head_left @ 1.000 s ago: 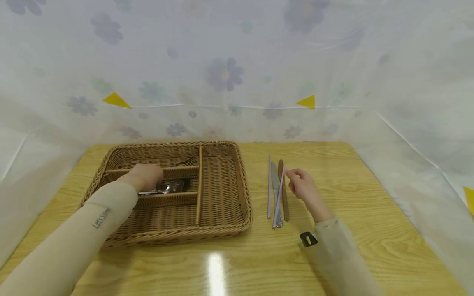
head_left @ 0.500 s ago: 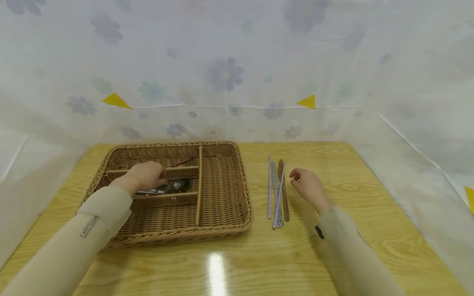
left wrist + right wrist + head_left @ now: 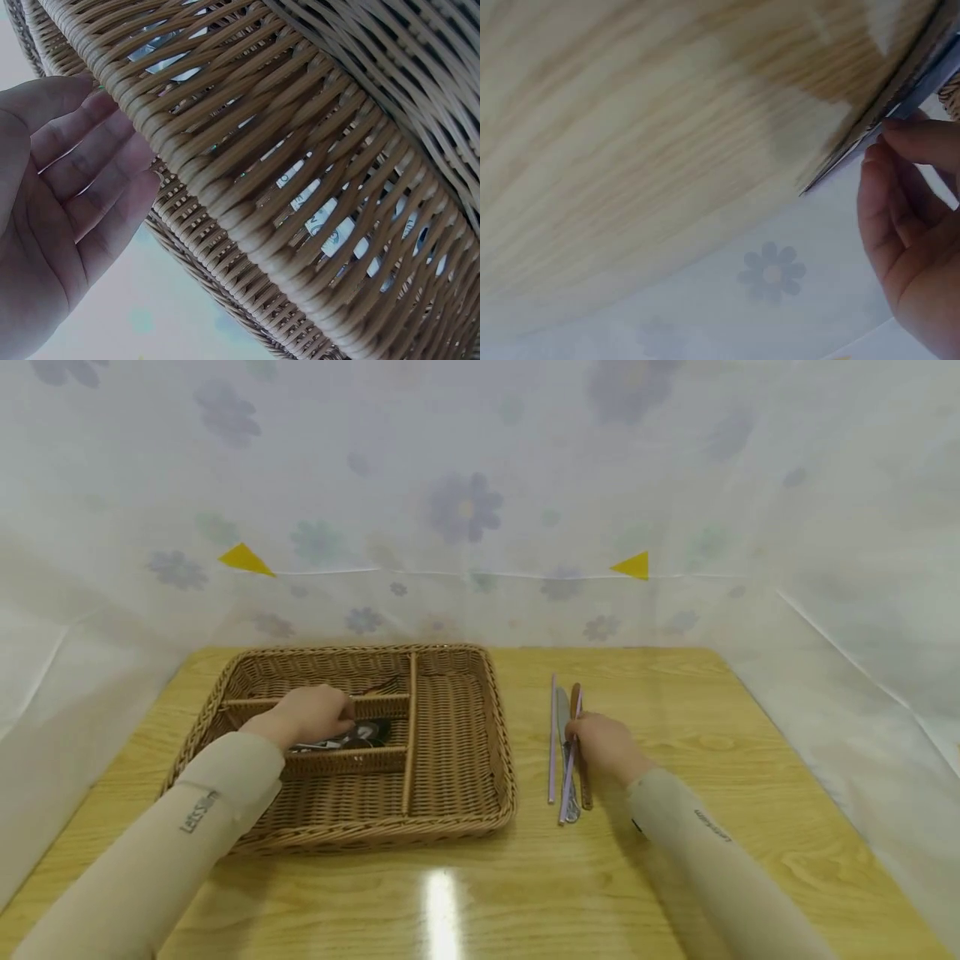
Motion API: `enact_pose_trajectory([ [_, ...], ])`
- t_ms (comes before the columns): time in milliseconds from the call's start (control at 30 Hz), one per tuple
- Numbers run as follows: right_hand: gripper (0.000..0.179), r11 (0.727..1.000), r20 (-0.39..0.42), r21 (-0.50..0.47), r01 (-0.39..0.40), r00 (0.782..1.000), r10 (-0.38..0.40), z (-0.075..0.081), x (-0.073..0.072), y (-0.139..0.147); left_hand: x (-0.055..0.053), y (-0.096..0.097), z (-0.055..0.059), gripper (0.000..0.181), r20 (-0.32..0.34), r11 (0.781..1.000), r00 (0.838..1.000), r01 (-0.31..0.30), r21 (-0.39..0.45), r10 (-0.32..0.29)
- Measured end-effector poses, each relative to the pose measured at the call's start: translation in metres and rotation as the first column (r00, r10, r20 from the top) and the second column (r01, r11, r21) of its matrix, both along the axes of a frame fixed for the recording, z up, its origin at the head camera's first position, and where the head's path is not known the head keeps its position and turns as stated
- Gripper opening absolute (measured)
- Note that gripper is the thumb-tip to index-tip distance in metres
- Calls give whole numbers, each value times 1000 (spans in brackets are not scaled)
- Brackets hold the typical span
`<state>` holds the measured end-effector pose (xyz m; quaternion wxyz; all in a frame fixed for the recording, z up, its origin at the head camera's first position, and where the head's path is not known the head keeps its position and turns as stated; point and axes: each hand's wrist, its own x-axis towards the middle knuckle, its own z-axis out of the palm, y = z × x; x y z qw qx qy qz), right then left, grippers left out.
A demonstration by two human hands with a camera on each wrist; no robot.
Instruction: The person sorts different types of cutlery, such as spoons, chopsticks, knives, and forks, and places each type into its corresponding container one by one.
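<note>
My left hand [image 3: 311, 714] is over the middle left compartment of the wicker basket [image 3: 501, 777], above several metal utensils, among them a spoon [image 3: 365, 732]. In the left wrist view its fingers [image 3: 90, 169] are loosely bent, the palm bare, tips at the woven divider. To the basket's right, my right hand [image 3: 606, 745] pinches a slanted purple chopstick [image 3: 567, 789] between thumb and fingertips. Under that chopstick lie a silver knife [image 3: 563, 714] and a brown knife-shaped piece [image 3: 575, 695], partly hidden by the hand. Another purple chopstick [image 3: 552, 760] lies parallel on their left.
Dividers split the basket into three long compartments at left and one wide compartment [image 3: 453, 743] at right. A dark utensil [image 3: 386, 685] lies in the back compartment. The wooden table [image 3: 525, 877] is enclosed by pale flowered curtain [image 3: 465, 460] with yellow triangles [image 3: 632, 566].
My right hand drew back from the slanted chopstick half a second ago, then returned to it lower down. The left hand stays over the same compartment, shifting slightly right.
</note>
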<state>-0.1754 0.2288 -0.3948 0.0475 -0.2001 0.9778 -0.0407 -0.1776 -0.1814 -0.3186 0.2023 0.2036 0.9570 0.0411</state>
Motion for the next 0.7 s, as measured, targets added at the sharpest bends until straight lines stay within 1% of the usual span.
enact_pose_trajectory([
  [100, 12, 994, -82, 68, -81, 993, 86, -3, -2, -1, 0, 0, -1, 18, 6, 1000, 1000, -3, 2, 3],
  [167, 11, 982, -125, 131, -135, 981, 152, -4, -3, -1, -1, -1, -1, 17, 9, 1000, 1000, -5, 0, 5],
  [200, 10, 972, -144, 162, -168, 971, 192, -3, -4, -1, -1, -1, -1, 17, 3, 1000, 1000, -4, -4, 4],
  [267, 10, 946, -179, 217, -241, 943, 282, -2, -5, 0, -1, -1, -2, 17, 0, 1000, 1000, -7, -7, 7],
  [367, 13, 895, -231, 277, -350, 880, 416, -1, -8, 4, -1, -1, -1, 19, -4, 1000, 1000, -12, -4, 12],
  [433, 14, 869, -251, 286, -403, 844, 474, -1, -10, 7, 0, 0, 0, 19, 0, 1000, 1000, -16, 4, 16],
  [467, 15, 861, -255, 286, -421, 833, 492, -2, -10, 9, 1, 1, 0, 19, 2, 1000, 1000, -16, 9, 16],
  [533, 17, 854, -250, 260, -450, 823, 510, -3, -9, 13, 2, 2, 2, 18, 2, 1000, 1000, -16, 15, 16],
  [633, 20, 856, -232, 227, -465, 828, 511, -5, -5, 17, 3, 2, 2, 20, 6, 1000, 1000, -17, 19, 17],
  [700, 23, 863, -222, 203, -463, 836, 501, -6, -2, 20, 3, 2, 3, 19, -1, 1000, 1000, -15, 15, 15],
])
